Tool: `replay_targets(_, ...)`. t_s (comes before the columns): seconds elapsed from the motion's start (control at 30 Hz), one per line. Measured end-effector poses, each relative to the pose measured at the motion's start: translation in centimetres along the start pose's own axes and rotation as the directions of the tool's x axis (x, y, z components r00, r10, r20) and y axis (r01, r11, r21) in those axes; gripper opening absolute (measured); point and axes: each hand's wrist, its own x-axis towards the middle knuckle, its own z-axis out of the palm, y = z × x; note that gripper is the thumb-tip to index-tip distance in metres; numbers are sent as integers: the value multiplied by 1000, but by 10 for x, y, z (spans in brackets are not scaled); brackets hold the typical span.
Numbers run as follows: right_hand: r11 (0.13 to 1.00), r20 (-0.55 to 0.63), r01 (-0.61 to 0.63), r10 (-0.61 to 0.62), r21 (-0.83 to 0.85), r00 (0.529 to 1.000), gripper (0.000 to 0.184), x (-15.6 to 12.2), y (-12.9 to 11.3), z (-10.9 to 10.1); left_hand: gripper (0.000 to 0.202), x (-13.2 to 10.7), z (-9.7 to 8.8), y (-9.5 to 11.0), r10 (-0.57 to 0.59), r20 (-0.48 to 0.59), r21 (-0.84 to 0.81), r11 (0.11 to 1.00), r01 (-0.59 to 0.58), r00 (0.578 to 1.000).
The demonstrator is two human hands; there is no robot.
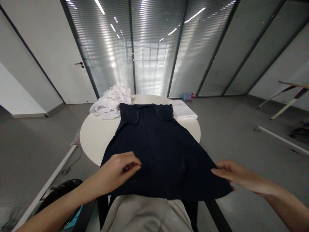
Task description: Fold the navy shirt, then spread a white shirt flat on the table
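Observation:
A dark navy skirt with two flap pockets lies spread out, waistband at the far side and hem toward my lap. My left hand is over the left part of the skirt, fingers curled in with thumb and fingertips together. Nothing shows between them. At the skirt's right side edge, my right hand pinches the fabric between thumb and fingers. The hem hangs past the near edge of the round white table.
Crumpled white cloth is heaped at the table's back left. Folded white cloth lies at the back right. A bin with a black liner stands on the floor at my left. Glass panels with blinds rise behind the table.

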Motion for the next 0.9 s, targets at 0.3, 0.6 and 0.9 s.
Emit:
replay_targets(0.3,987,89,-23,9,161,996,65,-3,13,8,21,122,105,87,756,268,350,501,-792,597)
replay_targets(0.6,999,78,-42,40,20,996,56,6,56,6,15,84,107,54,707,472,-3,599,-801,527)
replay_targets(0.9,996,272,13,-36,85,962,47,6,38,-1,42,-123,30,-72,-475,417,-157,802,576,775)
